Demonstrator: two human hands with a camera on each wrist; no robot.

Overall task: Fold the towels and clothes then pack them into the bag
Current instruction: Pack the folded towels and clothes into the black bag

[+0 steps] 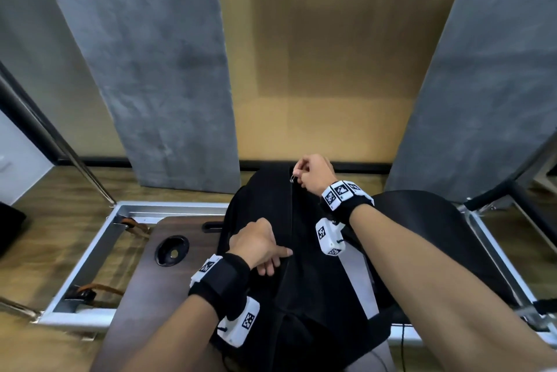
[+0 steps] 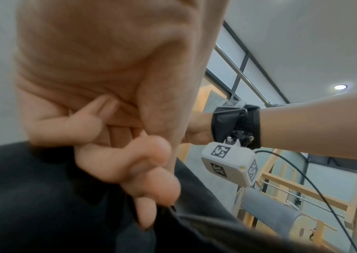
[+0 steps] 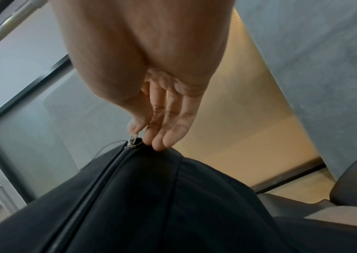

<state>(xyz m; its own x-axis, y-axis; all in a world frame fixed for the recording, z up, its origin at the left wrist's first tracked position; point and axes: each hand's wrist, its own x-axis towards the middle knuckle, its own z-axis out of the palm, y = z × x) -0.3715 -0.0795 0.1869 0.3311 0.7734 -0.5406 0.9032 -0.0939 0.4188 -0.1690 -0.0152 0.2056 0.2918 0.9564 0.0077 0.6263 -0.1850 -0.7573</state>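
A black bag (image 1: 313, 275) lies on the dark table in front of me, its zipper line running from near to far. My right hand (image 1: 310, 174) is at the bag's far end and pinches the small metal zipper pull (image 1: 292, 179), which shows clearly in the right wrist view as the zipper pull (image 3: 132, 141) under thumb and fingers of the right hand (image 3: 151, 133). The zipper track (image 3: 99, 179) behind the pull looks closed. My left hand (image 1: 262, 246) holds the bag's fabric midway along the zipper, fingers curled on the bag (image 2: 43, 205). No towels or clothes are visible.
The dark wooden table (image 1: 144, 296) has a round black grommet hole (image 1: 171, 251) at its left. A black chair (image 1: 437, 239) stands to the right. A metal frame (image 1: 90, 260) runs along the floor. Grey panels (image 1: 150, 70) and a tan wall stand behind.
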